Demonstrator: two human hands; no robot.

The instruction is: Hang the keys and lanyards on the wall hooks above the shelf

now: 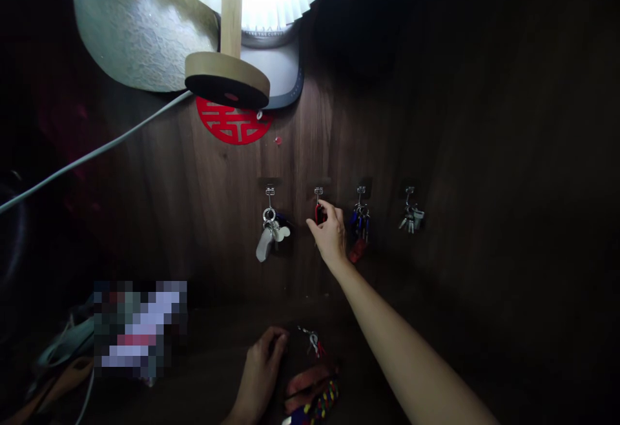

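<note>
My right hand (332, 234) reaches up to a wall hook, thumb and fingers curved around a small red and black key ring (318, 214) hanging there. Part of that ring is hidden by the fingers. Down on the dark surface, my left hand (264, 360) lies with its fingers curled in; whatever they may hold does not show. Just right of it is a small bunch of keys (314, 342) with red and white parts. Below that bunch lie a reddish pouch-like thing (305, 381) and a multicoloured woven strap (320, 405).
Several hooks line the wood panel; keys with a grey fob (264, 244), blue keys (359, 221) and silver keys (411, 218) hang from them. Above are a lit lamp (231, 11), caps (145, 31) and a red paper-cut (235, 129). A white cable (97, 152) crosses at left.
</note>
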